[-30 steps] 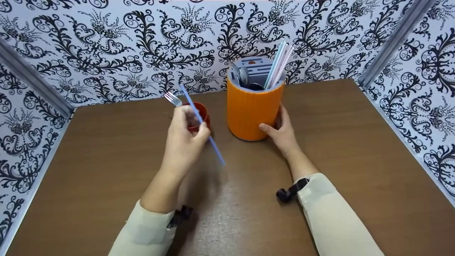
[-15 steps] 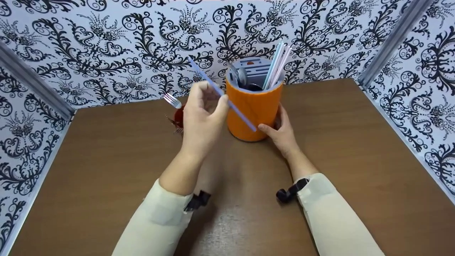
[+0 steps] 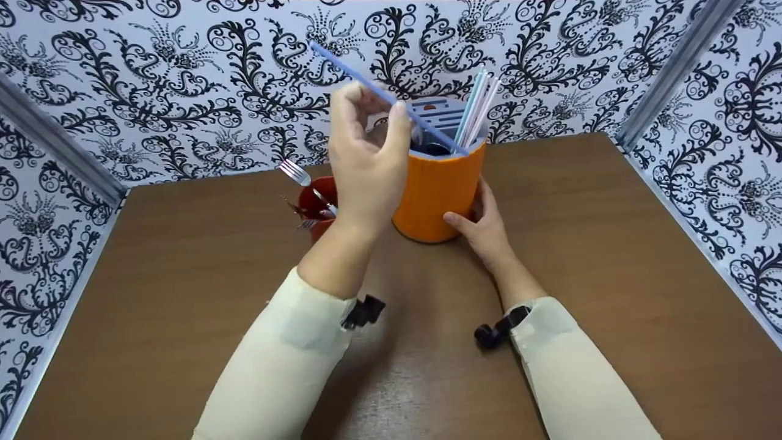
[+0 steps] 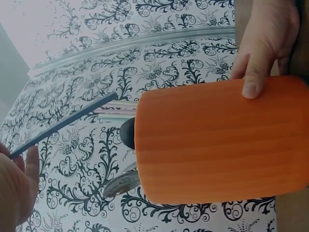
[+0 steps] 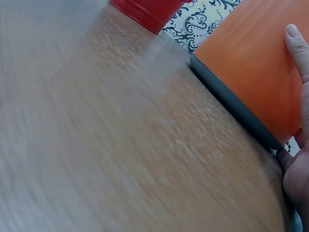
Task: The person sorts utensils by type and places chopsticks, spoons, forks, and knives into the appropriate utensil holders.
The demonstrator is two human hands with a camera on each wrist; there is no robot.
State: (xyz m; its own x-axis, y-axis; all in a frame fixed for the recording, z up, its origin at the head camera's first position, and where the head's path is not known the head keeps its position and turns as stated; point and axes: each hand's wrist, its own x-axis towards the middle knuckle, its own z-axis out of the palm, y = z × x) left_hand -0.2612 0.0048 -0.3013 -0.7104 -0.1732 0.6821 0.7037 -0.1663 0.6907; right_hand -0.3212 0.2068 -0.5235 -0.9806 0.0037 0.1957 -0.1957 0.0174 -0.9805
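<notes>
High over the table in the head view, my left hand pinches a thin blue straw between thumb and fingers. The straw slants, its lower end overlapping the front rim of the orange utensil holder. In the left wrist view, the end of the straw shows clear of the holder's opening. My right hand grips the holder low on its right side, thumb in front and other fingers mostly hidden behind. Pale blue and pink straws stand in the holder, with a spoon and a slotted grey insert.
Left of the holder is a red cup, partly hidden by my left forearm. A fork and other cutlery stick out of it. Patterned walls enclose the wooden table at the back and sides.
My left hand has risen from the red cup and moved right, bringing the blue straw to the holder's top. The cup shows more now. My right hand stays at the holder.
</notes>
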